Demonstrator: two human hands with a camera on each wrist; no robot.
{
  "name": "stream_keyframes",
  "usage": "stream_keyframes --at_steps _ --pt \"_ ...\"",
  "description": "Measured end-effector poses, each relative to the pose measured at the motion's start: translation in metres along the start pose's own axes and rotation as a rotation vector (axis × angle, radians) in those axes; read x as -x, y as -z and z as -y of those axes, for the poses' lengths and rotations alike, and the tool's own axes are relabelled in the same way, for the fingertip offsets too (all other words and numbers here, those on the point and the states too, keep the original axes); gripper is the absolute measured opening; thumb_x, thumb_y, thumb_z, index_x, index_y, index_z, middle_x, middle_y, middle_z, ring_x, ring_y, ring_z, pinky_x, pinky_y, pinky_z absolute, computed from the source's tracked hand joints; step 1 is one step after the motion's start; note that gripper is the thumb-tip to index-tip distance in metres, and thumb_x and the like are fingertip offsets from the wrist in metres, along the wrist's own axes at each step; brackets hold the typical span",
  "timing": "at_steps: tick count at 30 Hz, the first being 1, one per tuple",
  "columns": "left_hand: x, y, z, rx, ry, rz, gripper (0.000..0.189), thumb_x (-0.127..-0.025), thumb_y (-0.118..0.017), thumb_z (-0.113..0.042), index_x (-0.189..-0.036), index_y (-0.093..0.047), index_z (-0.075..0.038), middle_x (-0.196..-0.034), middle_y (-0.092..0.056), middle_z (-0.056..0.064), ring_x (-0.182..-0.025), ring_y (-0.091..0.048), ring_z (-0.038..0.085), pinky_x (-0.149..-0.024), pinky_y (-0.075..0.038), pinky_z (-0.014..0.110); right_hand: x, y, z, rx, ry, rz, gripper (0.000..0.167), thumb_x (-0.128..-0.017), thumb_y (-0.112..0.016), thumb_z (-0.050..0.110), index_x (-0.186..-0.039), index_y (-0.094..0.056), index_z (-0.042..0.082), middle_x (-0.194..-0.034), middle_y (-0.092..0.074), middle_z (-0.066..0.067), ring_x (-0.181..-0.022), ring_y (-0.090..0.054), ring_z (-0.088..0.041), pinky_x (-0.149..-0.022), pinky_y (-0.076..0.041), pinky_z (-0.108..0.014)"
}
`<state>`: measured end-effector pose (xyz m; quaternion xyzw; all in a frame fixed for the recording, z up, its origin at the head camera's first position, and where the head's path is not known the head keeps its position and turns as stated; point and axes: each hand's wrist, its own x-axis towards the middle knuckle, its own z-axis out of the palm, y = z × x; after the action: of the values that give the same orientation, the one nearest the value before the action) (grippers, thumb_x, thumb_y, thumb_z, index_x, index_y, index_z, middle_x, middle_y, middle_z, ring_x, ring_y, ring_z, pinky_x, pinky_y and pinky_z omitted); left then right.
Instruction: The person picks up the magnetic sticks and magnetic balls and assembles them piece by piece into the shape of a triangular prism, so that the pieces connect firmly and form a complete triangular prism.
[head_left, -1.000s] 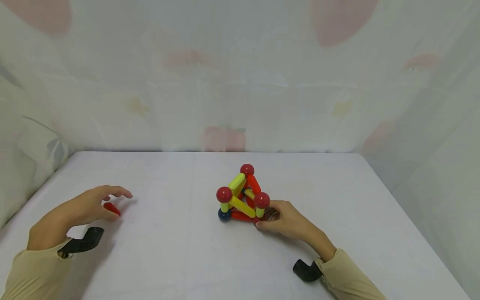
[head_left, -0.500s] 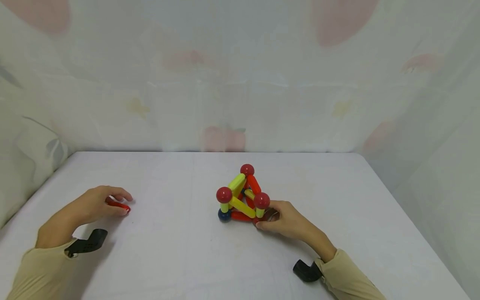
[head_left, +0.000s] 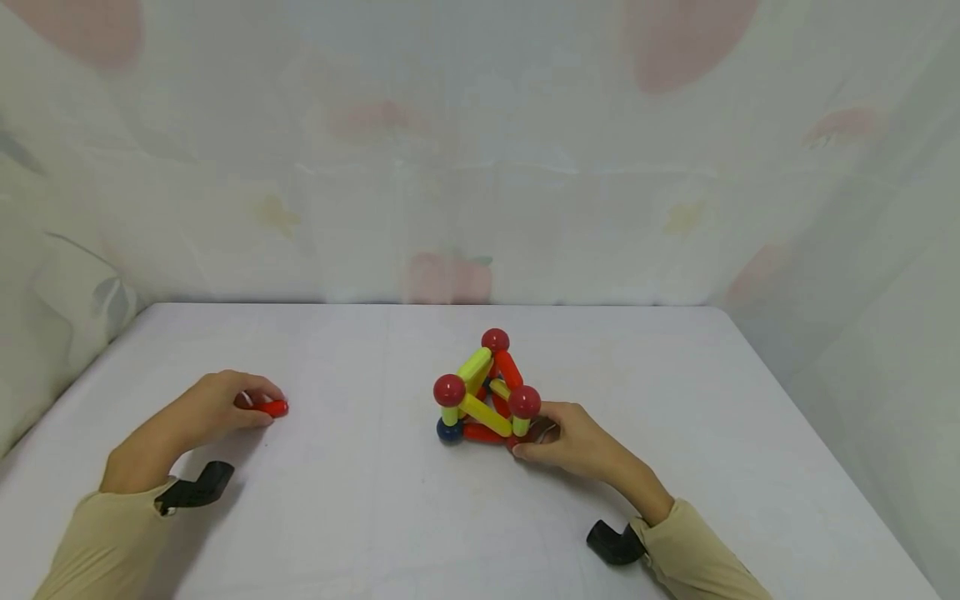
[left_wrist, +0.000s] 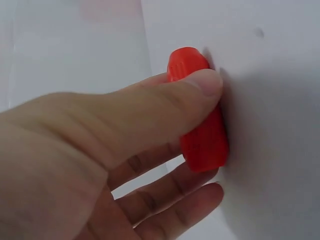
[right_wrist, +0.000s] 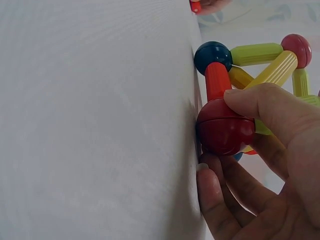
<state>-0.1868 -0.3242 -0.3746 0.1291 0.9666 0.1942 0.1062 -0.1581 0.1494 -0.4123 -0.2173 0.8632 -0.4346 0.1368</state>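
Note:
My left hand (head_left: 217,408) pinches a red magnetic rod (left_wrist: 205,140) between thumb and fingers, low over the left part of the table; the thumb crosses the rod in the left wrist view. Right of the table's middle stands a frame of magnetic rods and balls (head_left: 483,408), with red balls on top and yellow, lime and red rods between. My right hand (head_left: 581,442) grips the frame's lower right red ball (right_wrist: 225,127), thumb on one side and fingers on the other. A dark blue ball (right_wrist: 213,56) sits at another bottom corner.
A white cloth covers the table (head_left: 360,492). Behind it hangs a pale printed curtain (head_left: 480,167), which also runs along the sides. Each wrist carries a black camera mount (head_left: 197,486).
My left hand has moved to the right along the table with the red rod, which now shows more clearly between its fingers. The right hand and the frame have stayed put.

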Motion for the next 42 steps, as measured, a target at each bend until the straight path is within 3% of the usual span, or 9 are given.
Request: stream_keyframes --at_steps 9,18,30,35,42 --pt "-0.005 -0.004 -0.013 -0.023 -0.062 -0.078 0.028 -0.084 -0.074 -0.009 -0.111 -0.07 -0.006 -0.092 -0.066 0.003 -0.083 -0.054 0.017 -0.066 -0.045 0.025 0.001 0.0 0.0 -0.005 -0.002 0.003 0.03 -0.086 -0.077 0.023 -0.112 -0.069 0.011 -0.094 -0.07 0.001 -0.086 -0.063 -0.012 -0.076 -0.054 -0.022" --pt "-0.006 -0.006 -0.042 -0.005 -0.119 -0.156 0.026 -0.084 -0.073 -0.005 -0.111 -0.069 -0.006 -0.095 -0.068 0.005 -0.08 -0.056 0.016 -0.062 -0.046 0.024 0.001 0.001 -0.003 0.004 0.03 0.004 0.029 -0.086 -0.077 0.021 -0.111 -0.069 0.008 -0.095 -0.07 -0.002 -0.084 -0.062 -0.012 -0.076 -0.054 -0.022" --pt "-0.007 -0.012 -0.068 0.02 -0.261 -0.296 0.028 -0.081 -0.077 -0.001 -0.108 -0.071 -0.009 -0.093 -0.07 0.001 -0.081 -0.057 0.015 -0.064 -0.048 0.024 0.001 0.002 -0.004 -0.008 0.051 0.026 0.03 -0.086 -0.076 0.019 -0.113 -0.068 0.008 -0.098 -0.071 -0.003 -0.083 -0.062 -0.011 -0.076 -0.054 -0.022" --pt "-0.007 -0.019 -0.078 0.042 -0.347 -0.389 0.032 -0.078 -0.078 0.003 -0.107 -0.072 -0.01 -0.095 -0.071 -0.001 -0.078 -0.059 0.012 -0.067 -0.051 0.025 0.001 0.002 -0.004 -0.005 0.052 0.024 0.03 -0.086 -0.076 0.018 -0.113 -0.068 0.008 -0.098 -0.071 -0.003 -0.083 -0.061 -0.012 -0.076 -0.054 -0.022" --pt "-0.009 -0.027 -0.09 0.058 -0.419 -0.444 0.036 -0.076 -0.08 0.004 -0.109 -0.072 -0.009 -0.095 -0.072 -0.001 -0.079 -0.061 0.01 -0.069 -0.052 0.024 -0.001 0.0 -0.004 -0.008 0.037 0.022 0.031 -0.086 -0.076 0.019 -0.114 -0.068 0.008 -0.098 -0.071 -0.004 -0.083 -0.061 -0.013 -0.075 -0.054 -0.022"
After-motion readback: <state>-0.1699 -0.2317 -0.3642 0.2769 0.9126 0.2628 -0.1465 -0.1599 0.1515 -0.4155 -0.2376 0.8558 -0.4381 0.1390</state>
